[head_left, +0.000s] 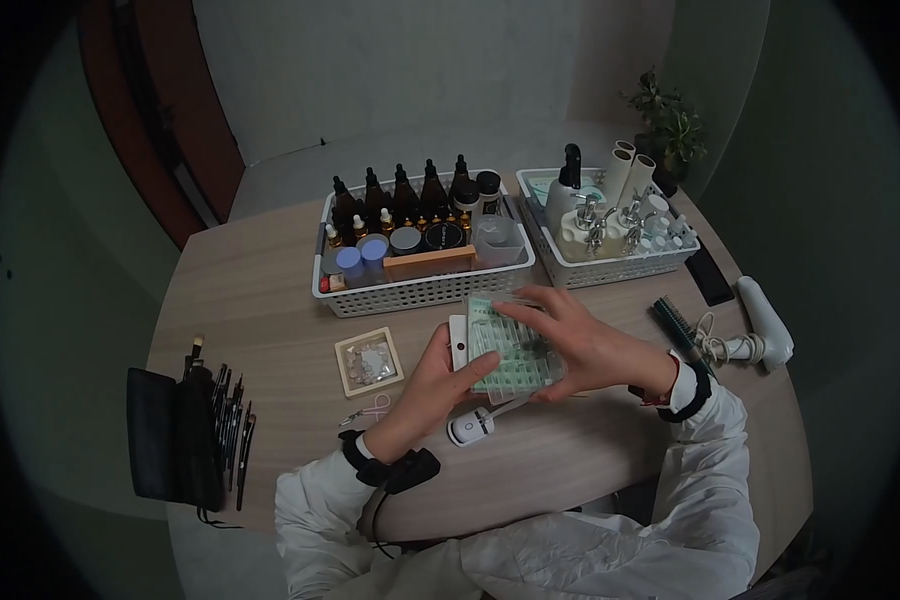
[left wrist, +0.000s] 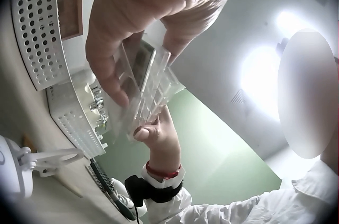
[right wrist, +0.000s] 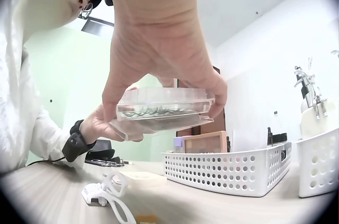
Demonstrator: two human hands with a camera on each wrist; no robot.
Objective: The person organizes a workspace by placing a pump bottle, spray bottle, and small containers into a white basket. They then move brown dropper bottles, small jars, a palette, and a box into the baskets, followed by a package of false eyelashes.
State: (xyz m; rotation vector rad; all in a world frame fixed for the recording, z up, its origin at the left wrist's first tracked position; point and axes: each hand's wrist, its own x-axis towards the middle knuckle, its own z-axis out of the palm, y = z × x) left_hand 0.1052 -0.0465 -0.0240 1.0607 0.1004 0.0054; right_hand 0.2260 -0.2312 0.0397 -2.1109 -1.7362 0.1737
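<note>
Both hands hold a clear plastic case (head_left: 515,350) with green rows inside, raised over the table's middle. At its left side my left hand (head_left: 435,385) grips it, thumb lying across the top. A white flat piece with a small hole (head_left: 459,342) shows beside the case at that hand. My right hand (head_left: 592,345) spans the case's right side, fingers on the far edge and thumb on the near one. In the right wrist view, the case (right wrist: 164,105) appears layered, with dark curled bits inside. Below the hands lies a white eyelash-curler-like device (head_left: 470,427).
Behind stand a white basket (head_left: 420,297) of bottles and jars and another basket (head_left: 620,268) with pump bottles. Left are a square dish (head_left: 342,375), pink-handled scissors (head_left: 375,408) and a black brush roll (head_left: 175,435). Right lie a hairbrush (head_left: 675,325) and white hair dryer (head_left: 767,325).
</note>
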